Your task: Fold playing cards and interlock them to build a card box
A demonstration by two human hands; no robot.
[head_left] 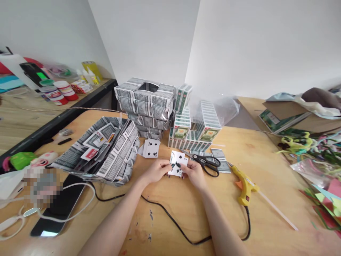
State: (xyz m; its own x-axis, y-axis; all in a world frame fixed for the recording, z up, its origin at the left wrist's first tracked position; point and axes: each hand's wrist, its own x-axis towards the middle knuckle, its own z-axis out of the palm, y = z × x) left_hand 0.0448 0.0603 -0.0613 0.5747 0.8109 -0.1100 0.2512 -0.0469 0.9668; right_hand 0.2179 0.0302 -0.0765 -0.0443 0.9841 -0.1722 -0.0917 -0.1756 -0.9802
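My left hand (157,170) and my right hand (194,173) pinch playing cards (176,156) between them, low above the table. The front card is a five of spades, facing me; a second card seems to overlap it on the right. Both thumbs, with dark nail polish, press on its face. Behind my left hand lies a small pile of cards (151,149) topped by a four of spades. Black-handled scissors (205,160) rest just beyond my right hand, beside and over patterned cards (220,158) lying face down.
At left stands a basket made of folded cards (117,167) with loose cards inside. Behind are a stacked folded-card box (145,101) and boxed card decks (209,122). A yellow glue gun (245,185) lies right, its black cord (170,217) crossing under my arms. A phone (60,209) lies left.
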